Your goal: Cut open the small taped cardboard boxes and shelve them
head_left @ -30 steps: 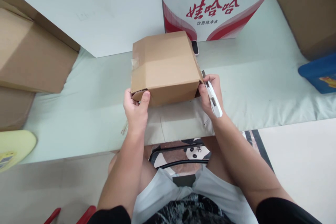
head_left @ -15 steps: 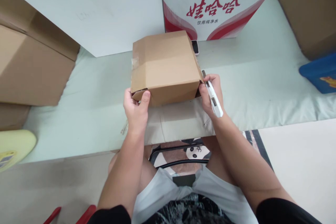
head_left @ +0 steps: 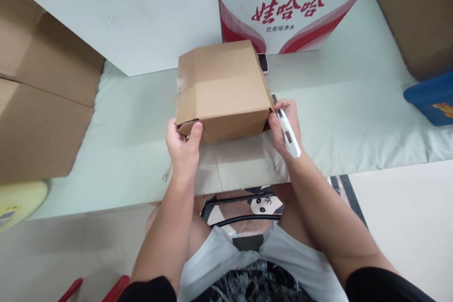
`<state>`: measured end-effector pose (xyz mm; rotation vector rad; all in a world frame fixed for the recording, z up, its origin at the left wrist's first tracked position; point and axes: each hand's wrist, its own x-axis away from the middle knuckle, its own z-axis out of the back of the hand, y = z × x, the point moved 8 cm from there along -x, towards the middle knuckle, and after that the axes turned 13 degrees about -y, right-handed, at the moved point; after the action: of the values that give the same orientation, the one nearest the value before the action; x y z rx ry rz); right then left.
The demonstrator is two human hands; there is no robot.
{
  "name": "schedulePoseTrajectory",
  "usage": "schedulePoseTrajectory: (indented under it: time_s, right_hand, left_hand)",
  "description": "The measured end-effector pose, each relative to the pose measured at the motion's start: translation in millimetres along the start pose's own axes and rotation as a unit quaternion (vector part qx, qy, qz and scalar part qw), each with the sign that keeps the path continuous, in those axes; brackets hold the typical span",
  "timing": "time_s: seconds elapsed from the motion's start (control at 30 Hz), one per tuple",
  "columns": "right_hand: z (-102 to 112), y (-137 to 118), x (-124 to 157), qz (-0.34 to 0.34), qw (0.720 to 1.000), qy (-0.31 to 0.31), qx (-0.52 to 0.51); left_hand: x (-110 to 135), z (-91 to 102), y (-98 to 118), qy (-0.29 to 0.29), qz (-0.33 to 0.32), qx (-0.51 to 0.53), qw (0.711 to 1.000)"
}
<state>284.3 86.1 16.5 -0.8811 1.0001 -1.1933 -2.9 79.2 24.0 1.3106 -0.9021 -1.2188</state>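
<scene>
A brown cardboard box (head_left: 226, 80) sits in front of me on the cloth-covered table, with clear tape on its left side. My left hand (head_left: 184, 144) is closed on the near left corner, its thumb on the front face and its fingers partly hidden behind a flap. At the near right corner my right hand (head_left: 285, 127) is closed around a white utility knife (head_left: 289, 134), its dark tip pointing away from me. The right thumb and fingertips also touch that corner of the box. A phone-like device (head_left: 263, 63) shows partly behind the box's right side.
Two large white cartons, a plain one (head_left: 116, 14) and one with red lettering (head_left: 293, 14), stand behind the box. Brown cardboard (head_left: 42, 127) and a yellow container (head_left: 23, 203) are at the left. A blue container (head_left: 430, 99) and another brown carton (head_left: 417, 19) stand at the right.
The brown cardboard at the left edge has shifted down toward the yellow container. My hands, the small box and the knife look almost unmoved.
</scene>
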Motion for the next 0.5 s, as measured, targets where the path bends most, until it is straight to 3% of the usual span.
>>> schedulePoseTrajectory:
  time_s: [0.5]
  right_hand:
    - [6.3, -4.2, 3.2, -0.005, 0.999, 0.024, 0.04]
  left_hand:
    - [0.9, -3.9, 0.2, -0.021, 0.013, 0.002, 1.0]
